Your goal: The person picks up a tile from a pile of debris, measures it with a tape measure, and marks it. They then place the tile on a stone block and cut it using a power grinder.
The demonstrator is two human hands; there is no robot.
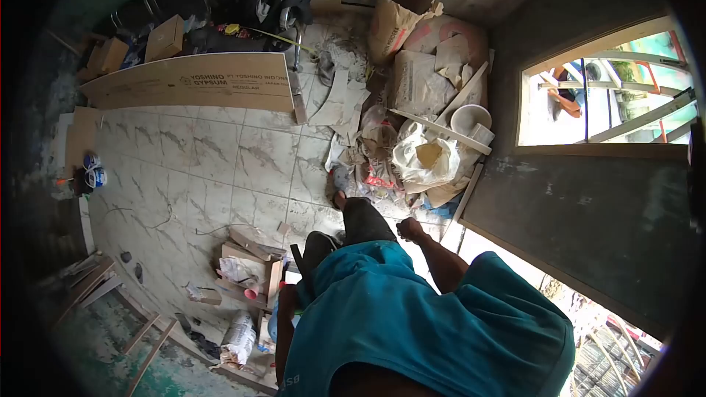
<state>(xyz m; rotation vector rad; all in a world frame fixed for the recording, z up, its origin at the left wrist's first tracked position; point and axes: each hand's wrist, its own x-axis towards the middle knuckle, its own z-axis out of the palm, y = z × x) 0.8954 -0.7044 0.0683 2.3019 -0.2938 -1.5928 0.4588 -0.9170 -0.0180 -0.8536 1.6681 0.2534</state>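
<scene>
My right hand is in front of my body, its fingers curled into a loose fist with nothing visible in it. On the other side, my left hand hangs low beside the teal shirt; its fingers are too dark and hidden to make out. Nearest to it are a wooden box and a small red cup on the floor. Beyond my right hand lies an open white sack with pale powder inside.
A gypsum board stands on edge at the upper left. Paper sacks, a white bucket and scraps crowd the upper middle. A dark door panel stands at the right. Wood strips lie lower left. Through the opening, part of a person shows.
</scene>
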